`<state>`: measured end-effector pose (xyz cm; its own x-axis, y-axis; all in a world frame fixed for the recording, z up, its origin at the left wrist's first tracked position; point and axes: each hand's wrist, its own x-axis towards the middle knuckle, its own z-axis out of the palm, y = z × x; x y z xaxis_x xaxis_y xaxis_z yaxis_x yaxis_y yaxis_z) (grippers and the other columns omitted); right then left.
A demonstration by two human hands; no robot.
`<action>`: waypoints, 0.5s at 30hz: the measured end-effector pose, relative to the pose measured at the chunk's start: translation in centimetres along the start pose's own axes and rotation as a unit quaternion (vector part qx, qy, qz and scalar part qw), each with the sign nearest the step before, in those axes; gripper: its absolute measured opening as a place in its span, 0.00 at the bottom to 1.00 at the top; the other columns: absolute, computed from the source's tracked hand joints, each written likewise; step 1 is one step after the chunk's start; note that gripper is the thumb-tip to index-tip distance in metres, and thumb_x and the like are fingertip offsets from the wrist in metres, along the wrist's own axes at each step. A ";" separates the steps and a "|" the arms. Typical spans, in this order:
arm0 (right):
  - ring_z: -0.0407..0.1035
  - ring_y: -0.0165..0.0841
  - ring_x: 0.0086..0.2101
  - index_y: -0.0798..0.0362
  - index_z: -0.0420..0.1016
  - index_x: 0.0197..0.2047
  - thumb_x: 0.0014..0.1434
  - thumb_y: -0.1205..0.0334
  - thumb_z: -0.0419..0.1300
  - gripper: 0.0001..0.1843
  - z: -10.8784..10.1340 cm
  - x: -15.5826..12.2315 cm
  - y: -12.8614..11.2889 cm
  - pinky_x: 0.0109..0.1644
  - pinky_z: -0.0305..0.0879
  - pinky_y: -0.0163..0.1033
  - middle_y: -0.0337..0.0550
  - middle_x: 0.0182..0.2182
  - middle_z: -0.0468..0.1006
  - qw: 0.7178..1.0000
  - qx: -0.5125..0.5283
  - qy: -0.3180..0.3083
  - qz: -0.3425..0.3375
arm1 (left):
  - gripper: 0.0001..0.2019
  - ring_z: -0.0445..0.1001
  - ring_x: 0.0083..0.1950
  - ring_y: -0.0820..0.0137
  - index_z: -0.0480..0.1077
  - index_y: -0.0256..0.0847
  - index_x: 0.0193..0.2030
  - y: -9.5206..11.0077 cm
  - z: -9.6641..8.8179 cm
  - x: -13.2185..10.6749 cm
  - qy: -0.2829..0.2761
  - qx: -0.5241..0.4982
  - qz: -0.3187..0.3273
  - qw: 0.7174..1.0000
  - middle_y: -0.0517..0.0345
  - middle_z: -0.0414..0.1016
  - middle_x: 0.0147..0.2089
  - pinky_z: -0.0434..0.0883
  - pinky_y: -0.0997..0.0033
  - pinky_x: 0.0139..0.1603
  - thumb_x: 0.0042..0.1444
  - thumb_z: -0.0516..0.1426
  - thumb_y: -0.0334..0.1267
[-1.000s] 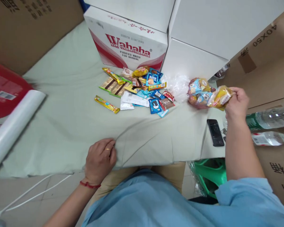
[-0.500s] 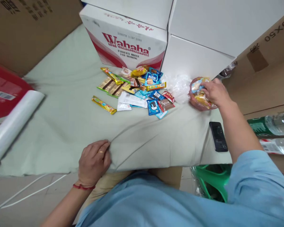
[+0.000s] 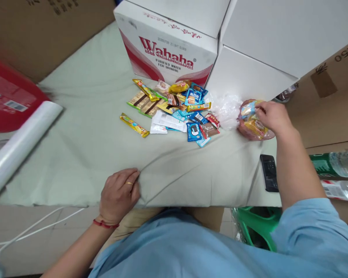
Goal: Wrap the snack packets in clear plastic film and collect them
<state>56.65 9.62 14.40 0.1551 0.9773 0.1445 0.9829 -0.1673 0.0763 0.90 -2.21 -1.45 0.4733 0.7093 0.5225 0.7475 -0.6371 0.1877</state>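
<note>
Over on the right of the frame, the right hand (image 3: 274,116) reaches into the reddish bowl (image 3: 246,133), fingertips right at the edge of a blue-and-white packet (image 3: 248,109) beside a yellow one (image 3: 255,127), though whether that grip is closed on it I can't tell! Down at lower centre-left, the left hand (image 3: 119,193) rests loosely curled on the cloth-covered counter (image 3: 75,154), any grasp of the cloth hidden from view. And mid-frame, the heap of snack packets (image 3: 172,122) sprawls below the Wahaha box (image 3: 168,56), with a clear plastic bag (image 3: 227,110) between heap and bowl!
</note>
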 end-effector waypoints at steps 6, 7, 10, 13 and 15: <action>0.75 0.49 0.49 0.54 0.83 0.50 0.66 0.63 0.54 0.17 1.1 5.0 -8.8 0.57 0.67 0.51 0.54 0.46 0.83 0.997 0.064 -0.009 -0.042 | 0.13 0.79 0.48 0.55 0.75 0.38 0.50 0.3 -0.2 0.3 -0.003 0.003 -0.007 1.000 0.44 0.82 0.47 0.74 0.54 0.51 0.59 0.58 0.26; 0.74 0.51 0.51 0.55 0.82 0.51 0.66 0.64 0.54 0.17 1.9 6.2 -10.3 0.58 0.66 0.52 0.56 0.48 0.83 0.998 0.056 -0.017 -0.035 | 0.13 0.79 0.48 0.55 0.75 0.38 0.50 0.4 -0.2 0.3 -0.004 0.000 -0.011 1.000 0.45 0.82 0.47 0.74 0.54 0.51 0.59 0.58 0.26; 0.71 0.53 0.56 0.61 0.77 0.59 0.67 0.64 0.56 0.21 4.3 9.2 -13.8 0.61 0.64 0.53 0.63 0.56 0.77 0.999 0.028 -0.022 0.011 | 0.13 0.78 0.49 0.56 0.75 0.39 0.50 0.5 -0.3 0.3 -0.008 -0.007 -0.023 1.000 0.46 0.82 0.47 0.75 0.55 0.52 0.59 0.58 0.25; 0.70 0.52 0.57 0.66 0.70 0.65 0.67 0.61 0.59 0.27 6.0 11.0 -15.7 0.61 0.64 0.51 0.70 0.61 0.71 0.998 0.009 -0.039 0.051 | 0.13 0.77 0.49 0.57 0.75 0.38 0.49 0.7 -0.3 0.2 -0.001 -0.008 -0.029 1.000 0.46 0.82 0.47 0.75 0.56 0.52 0.59 0.58 0.25; 0.71 0.50 0.56 0.66 0.70 0.65 0.68 0.62 0.59 0.26 6.6 11.6 -16.1 0.60 0.64 0.51 0.71 0.60 0.72 0.995 -0.012 -0.073 0.060 | 0.13 0.77 0.49 0.58 0.75 0.38 0.49 0.9 -0.3 0.3 0.004 -0.007 -0.034 0.999 0.46 0.82 0.47 0.75 0.56 0.52 0.59 0.57 0.24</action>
<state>43.27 24.55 8.36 0.2861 0.9581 0.0100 0.9539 -0.2858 0.0918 1.52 -2.67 -0.90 0.4178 0.7481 0.5155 0.7711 -0.5920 0.2342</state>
